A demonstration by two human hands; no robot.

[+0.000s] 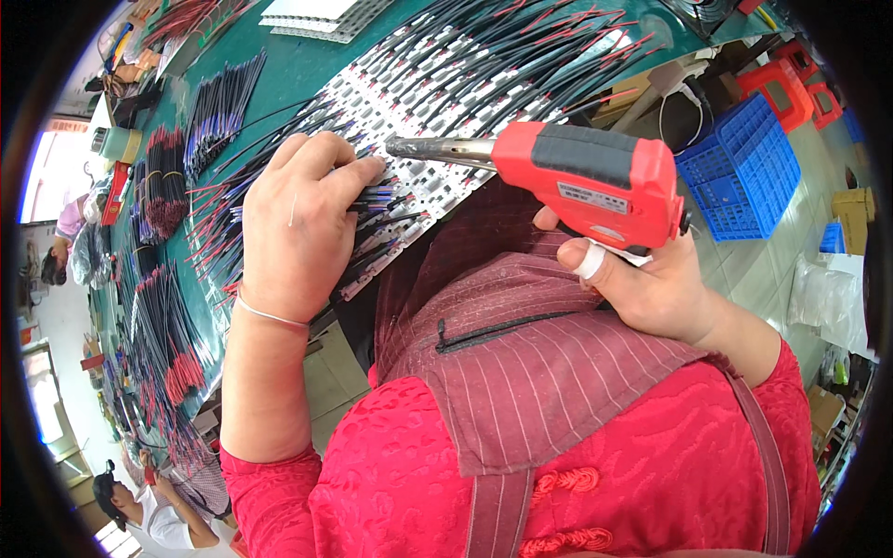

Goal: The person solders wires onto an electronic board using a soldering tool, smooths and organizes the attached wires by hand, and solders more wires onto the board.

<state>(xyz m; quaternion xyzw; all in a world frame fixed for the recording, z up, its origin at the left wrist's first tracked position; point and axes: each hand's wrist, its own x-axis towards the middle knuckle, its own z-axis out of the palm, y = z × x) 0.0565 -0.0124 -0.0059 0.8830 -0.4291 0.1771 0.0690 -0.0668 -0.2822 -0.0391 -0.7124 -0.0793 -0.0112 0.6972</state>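
Note:
My right hand (665, 288), with white tape around one finger, grips a red and black soldering gun (581, 172) from below. Its metal barrel points left, and the dark tip hovers by my left fingertips. My left hand (299, 214) is closed, thumb and finger pinched at the edge of a white board (446, 186); what they pinch is hidden. Small parts in rows cover the board. Black wires (549, 60) with red ends fan out on its far side, while black and purple wires (377, 209) run beneath my left hand.
On the green table (288, 79) lie bundles of dark wires (223, 102) and more with red ends (172, 344). White panels (321, 19) are stacked at the back. Right of me stand a blue crate (744, 167) and red stools (781, 93). Another person (153, 507) sits at lower left.

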